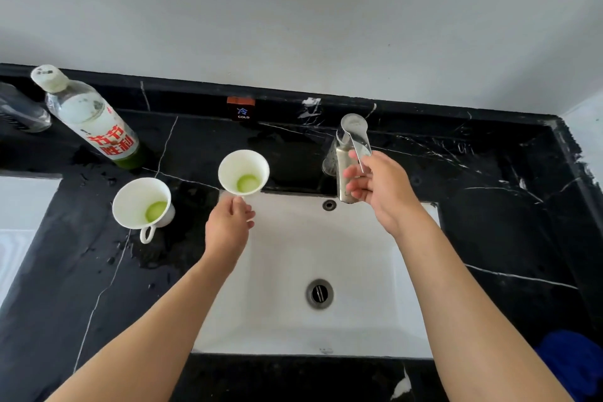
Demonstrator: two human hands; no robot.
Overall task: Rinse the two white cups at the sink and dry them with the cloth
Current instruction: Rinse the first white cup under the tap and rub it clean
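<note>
Quite a bit here is only half visible: the blue cloth point(569, 365) is jammed into the bottom right corner on the counter and cut off by the edge, so all I get is a rumpled blue lump, and at the far left there's a clear container point(19, 111) that's mostly out of view too. The handle of the held cup point(243, 173) is hidden behind the left hand point(228, 228), whose fingers are pinched closed around it from below, so I can't see exactly how it's gripped. That cup is up over the back left corner of the white sink point(293, 330), tipped so its mouth faces us, plain white with a little pool of green liquid at the bottom. The other cup point(142, 202) sits on the black marble counter point(489, 238) just left of the basin, also white, also with a green puddle inside, its loop handle pointing toward the front. The counter around it looks wet, with droplets and smears. The right hand point(378, 189) is on the chrome faucet point(350, 157), fingers curled around the lever, and they cover part of the spout, so I can't make out any water running. Behind the cups a plastic bottle point(88, 117) with a white cap and red lettering has a bit of green liquid at the bottom. A small "COLD" sticker point(241, 109) sits on the backsplash.
</note>
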